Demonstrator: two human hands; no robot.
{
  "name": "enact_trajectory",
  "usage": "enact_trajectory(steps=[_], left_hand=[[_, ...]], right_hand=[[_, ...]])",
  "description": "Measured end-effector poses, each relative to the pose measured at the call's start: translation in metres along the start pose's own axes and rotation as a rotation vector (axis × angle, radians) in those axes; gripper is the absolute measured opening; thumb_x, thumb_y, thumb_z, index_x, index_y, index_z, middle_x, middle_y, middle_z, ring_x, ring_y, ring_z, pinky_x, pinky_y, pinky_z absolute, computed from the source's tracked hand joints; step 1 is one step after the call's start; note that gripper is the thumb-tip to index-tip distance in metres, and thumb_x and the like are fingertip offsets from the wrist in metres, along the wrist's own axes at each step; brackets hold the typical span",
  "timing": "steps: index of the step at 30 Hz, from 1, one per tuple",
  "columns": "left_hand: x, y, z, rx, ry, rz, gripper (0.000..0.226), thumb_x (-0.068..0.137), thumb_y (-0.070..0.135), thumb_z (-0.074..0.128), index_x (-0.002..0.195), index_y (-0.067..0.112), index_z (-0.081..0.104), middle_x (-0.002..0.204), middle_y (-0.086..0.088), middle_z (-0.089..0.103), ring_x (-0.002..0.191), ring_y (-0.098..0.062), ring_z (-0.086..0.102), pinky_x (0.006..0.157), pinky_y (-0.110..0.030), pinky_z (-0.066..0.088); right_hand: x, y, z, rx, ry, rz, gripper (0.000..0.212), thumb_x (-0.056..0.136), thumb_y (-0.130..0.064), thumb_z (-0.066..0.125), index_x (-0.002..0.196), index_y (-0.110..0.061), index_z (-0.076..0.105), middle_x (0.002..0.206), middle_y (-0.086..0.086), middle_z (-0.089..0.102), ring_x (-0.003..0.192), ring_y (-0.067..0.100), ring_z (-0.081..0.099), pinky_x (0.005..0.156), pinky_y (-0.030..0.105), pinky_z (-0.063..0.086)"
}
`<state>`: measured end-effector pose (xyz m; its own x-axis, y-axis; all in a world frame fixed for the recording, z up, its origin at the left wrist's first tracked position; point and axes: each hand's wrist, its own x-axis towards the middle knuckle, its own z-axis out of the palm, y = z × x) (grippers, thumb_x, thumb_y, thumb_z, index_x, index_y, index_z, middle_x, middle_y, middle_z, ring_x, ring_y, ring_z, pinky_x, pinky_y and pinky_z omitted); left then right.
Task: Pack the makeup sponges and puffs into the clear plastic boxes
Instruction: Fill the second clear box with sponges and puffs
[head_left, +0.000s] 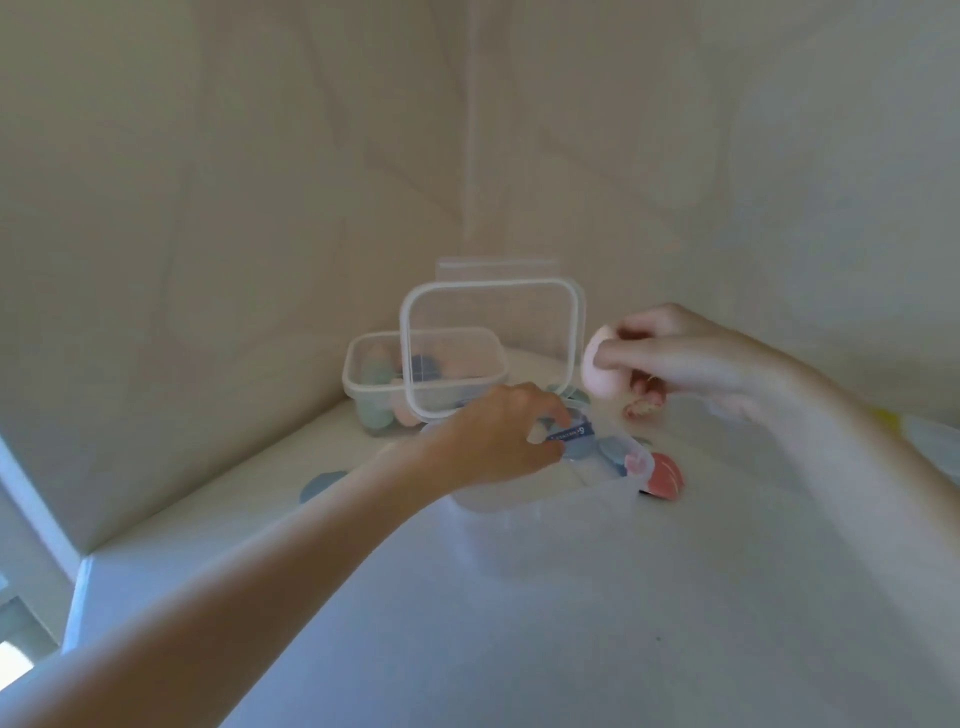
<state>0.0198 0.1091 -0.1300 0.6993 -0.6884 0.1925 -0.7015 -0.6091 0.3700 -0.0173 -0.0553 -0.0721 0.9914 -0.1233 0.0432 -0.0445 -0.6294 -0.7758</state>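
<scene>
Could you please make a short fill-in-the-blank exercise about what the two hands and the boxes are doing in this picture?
1. The right hand holds a ____ egg-shaped sponge.
2. The left hand rests on the ____ clear box.
3. The far box stands without a lid and holds ____.

Missing words: pink; near; sponges

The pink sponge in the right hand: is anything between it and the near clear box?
Partly. The left hand grips the near clear box at its left side and covers part of the opening. From the pink sponge, the right part looks free.
</scene>
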Motion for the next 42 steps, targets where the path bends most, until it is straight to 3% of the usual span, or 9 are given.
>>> enact_trajectory(steps=[5, 8, 17, 23, 26, 29, 32, 37, 42], left_hand=[[-0.020, -0.003, -0.029, 0.095, 0.114, -0.051, 0.028, 0.090, 0.020, 0.054, 0.117, 0.017, 0.062, 0.125, -0.004, 0.058, 0.116, -0.020, 0.052, 0.096, -0.027, 0.039], [-0.036, -0.010, -0.039, 0.114, 0.112, -0.140, 0.025, 0.090, 0.022, 0.055, 0.114, 0.020, 0.063, 0.126, -0.004, 0.054, 0.118, -0.022, 0.050, 0.098, -0.030, 0.039], [-0.051, -0.020, -0.045, 0.181, -0.165, -0.197, 0.049, 0.077, 0.031, 0.071, 0.123, 0.023, 0.055, 0.116, 0.001, 0.050, 0.108, -0.017, 0.049, 0.087, -0.023, 0.037], [-0.039, -0.034, -0.040, 0.312, -0.154, -0.103, 0.036, 0.074, 0.022, 0.073, 0.108, 0.017, 0.062, 0.100, 0.003, 0.041, 0.091, -0.016, 0.048, 0.081, -0.027, 0.043], [-0.031, -0.032, -0.041, 0.373, -0.189, -0.086, 0.032, 0.076, 0.022, 0.073, 0.105, 0.014, 0.061, 0.099, 0.002, 0.039, 0.087, -0.016, 0.045, 0.079, -0.029, 0.044], [-0.019, -0.022, -0.042, 0.482, -0.313, -0.104, 0.035, 0.080, 0.025, 0.069, 0.110, 0.008, 0.060, 0.109, -0.004, 0.052, 0.085, -0.016, 0.042, 0.063, -0.021, 0.036], [-0.003, -0.011, -0.038, 0.518, -0.420, -0.173, 0.047, 0.080, 0.024, 0.071, 0.119, 0.006, 0.052, 0.120, -0.009, 0.059, 0.097, -0.024, 0.057, 0.078, -0.025, 0.045], [0.003, -0.004, -0.034, 0.519, -0.385, -0.203, 0.075, 0.076, 0.022, 0.075, 0.134, 0.010, 0.029, 0.128, -0.011, 0.040, 0.097, -0.031, 0.056, 0.075, -0.037, 0.046], [0.006, -0.009, -0.031, 0.580, -0.376, -0.210, 0.094, 0.073, 0.025, 0.077, 0.144, 0.022, 0.016, 0.133, -0.013, 0.026, 0.105, -0.037, 0.055, 0.085, -0.045, 0.048]], right_hand=[[-0.015, -0.004, 0.026, 0.116, -0.193, 0.012, 0.025, 0.083, -0.006, 0.067, 0.104, -0.006, 0.053, 0.083, 0.007, 0.058, 0.063, 0.015, 0.056, 0.057, 0.025, 0.046], [-0.019, -0.010, 0.050, 0.069, -0.296, 0.009, 0.017, 0.082, -0.007, 0.069, 0.092, -0.007, 0.055, 0.079, 0.008, 0.062, 0.060, 0.016, 0.060, 0.058, 0.023, 0.051], [-0.014, -0.022, 0.102, -0.137, -0.270, 0.019, 0.005, 0.070, -0.004, 0.067, 0.067, -0.007, 0.064, 0.074, 0.011, 0.067, 0.071, 0.020, 0.066, 0.079, 0.030, 0.055], [-0.018, -0.019, 0.095, -0.046, -0.290, 0.025, 0.022, 0.080, 0.007, 0.060, 0.100, 0.009, 0.068, 0.094, 0.027, 0.066, 0.086, 0.028, 0.065, 0.080, 0.028, 0.055], [-0.021, -0.027, 0.059, 0.108, -0.312, 0.074, 0.018, 0.089, 0.009, 0.051, 0.100, -0.001, 0.061, 0.096, 0.023, 0.068, 0.063, 0.018, 0.067, 0.062, 0.022, 0.057], [-0.005, -0.023, 0.011, -0.221, 0.109, 0.039, 0.023, 0.089, 0.002, 0.046, 0.075, -0.008, 0.061, 0.075, 0.014, 0.068, 0.057, 0.023, 0.066, 0.057, 0.027, 0.054], [0.014, 0.005, -0.016, -0.763, 0.479, 0.130, 0.021, 0.087, -0.004, 0.047, 0.099, -0.005, 0.064, 0.104, 0.019, 0.065, 0.094, 0.036, 0.061, 0.074, 0.033, 0.046], [0.058, 0.053, -0.007, -1.064, 0.152, 0.015, 0.033, 0.088, -0.006, 0.043, 0.113, -0.009, 0.064, 0.118, 0.018, 0.059, 0.113, 0.034, 0.050, 0.092, 0.035, 0.042], [0.097, 0.085, 0.002, -1.368, -0.042, 0.105, 0.037, 0.092, -0.035, 0.051, 0.128, -0.033, 0.052, 0.132, 0.001, 0.053, 0.126, 0.026, 0.038, 0.109, 0.046, 0.020]])
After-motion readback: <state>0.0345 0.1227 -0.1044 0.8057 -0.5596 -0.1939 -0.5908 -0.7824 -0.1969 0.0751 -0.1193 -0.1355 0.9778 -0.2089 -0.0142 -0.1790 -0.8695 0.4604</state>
